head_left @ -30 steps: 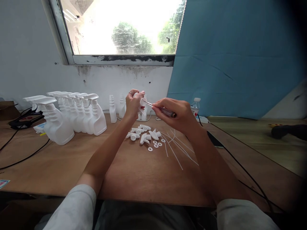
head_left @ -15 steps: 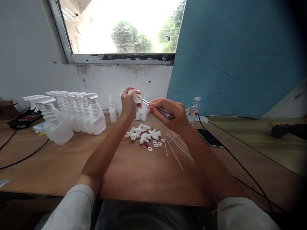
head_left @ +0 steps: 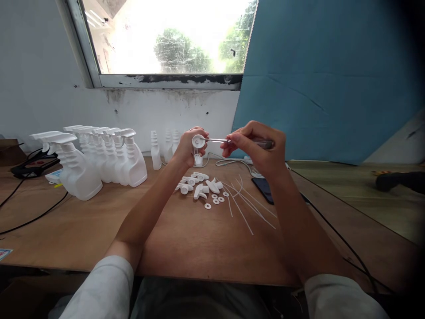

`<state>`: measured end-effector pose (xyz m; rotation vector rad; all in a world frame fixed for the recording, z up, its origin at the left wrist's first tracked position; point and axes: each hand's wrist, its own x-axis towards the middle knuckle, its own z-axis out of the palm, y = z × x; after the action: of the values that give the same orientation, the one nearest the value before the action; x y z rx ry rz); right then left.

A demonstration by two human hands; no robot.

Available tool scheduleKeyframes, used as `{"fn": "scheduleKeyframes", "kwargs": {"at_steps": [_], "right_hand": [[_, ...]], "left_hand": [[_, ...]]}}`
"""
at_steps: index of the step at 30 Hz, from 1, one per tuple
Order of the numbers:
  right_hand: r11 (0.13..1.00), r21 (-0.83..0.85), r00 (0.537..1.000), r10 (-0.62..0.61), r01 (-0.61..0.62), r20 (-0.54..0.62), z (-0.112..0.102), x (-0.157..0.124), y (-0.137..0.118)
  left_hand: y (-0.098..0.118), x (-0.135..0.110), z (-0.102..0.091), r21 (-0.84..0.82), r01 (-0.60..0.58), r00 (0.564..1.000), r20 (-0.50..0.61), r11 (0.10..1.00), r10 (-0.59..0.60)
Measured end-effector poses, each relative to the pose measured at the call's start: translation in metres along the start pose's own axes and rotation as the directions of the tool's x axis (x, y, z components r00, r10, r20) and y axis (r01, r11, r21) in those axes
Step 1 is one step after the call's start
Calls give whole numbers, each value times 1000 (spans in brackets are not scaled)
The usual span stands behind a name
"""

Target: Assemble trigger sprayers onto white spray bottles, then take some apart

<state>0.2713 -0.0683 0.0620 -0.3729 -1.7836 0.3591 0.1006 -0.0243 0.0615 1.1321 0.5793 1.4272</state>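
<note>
My left hand point(head_left: 186, 148) is closed around a white trigger spray head point(head_left: 198, 141), held above the table with its round cap opening facing me. In my right hand point(head_left: 264, 146) is a screwdriver point(head_left: 217, 140) with a thin metal shaft and a greyish, see-through handle. Its shaft lies almost level, and the tip reaches the right edge of the cap; whether it touches cannot be told. Below the hands are several loose white spray heads point(head_left: 201, 192), several white washers point(head_left: 207, 206) and thin white tubes point(head_left: 244, 215).
White spray bottles point(head_left: 83, 177) with heads fitted stand in a group at the left. Bottles without heads point(head_left: 156, 155) stand near the wall. A phone point(head_left: 262, 190) lies partly behind my right arm. A pale cable point(head_left: 219, 160) runs along the back.
Both hands have moved right, the right one farther. The screwdriver has drawn back from inside the cap to its edge and levelled out. My right hand now hides the clear bottle.
</note>
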Motion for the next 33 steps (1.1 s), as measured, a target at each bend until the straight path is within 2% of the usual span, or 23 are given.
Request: {"fn": "scheduleKeyframes", "kwargs": {"at_steps": [4,7,13,19,21,23,28,33], "right_hand": [[986,-159,999,-49,44,-25,0,-4,-7],[960,-273,998,-60,60,7,5,-6,-10],[920,-379,996,-84,94,43,9,-6,-11],[858,-474,977,-135,199,166,8,-4,-9],[865,-453,973,-152,216,174,8,-4,-8],[898,-400,980,-138,184,141,8,-4,-7],[992,-121,999,-26,30,32,5,-2,-4],[991,77,994,109,-109,3,1,1,1]], "left_hand": [[-3,5,-4,97,-131,981,-134,987,143],[-3,5,-6,140,-193,962,-166,971,215],[0,0,-2,180,-203,950,-203,962,238],[-3,0,-1,234,-243,934,-207,941,293],[-3,-1,0,250,-262,925,-212,932,317],[-1,-2,0,237,-259,928,-208,936,310],[3,-2,-3,146,-168,973,-132,975,188],[4,2,-7,76,-58,998,-29,995,60]]}}
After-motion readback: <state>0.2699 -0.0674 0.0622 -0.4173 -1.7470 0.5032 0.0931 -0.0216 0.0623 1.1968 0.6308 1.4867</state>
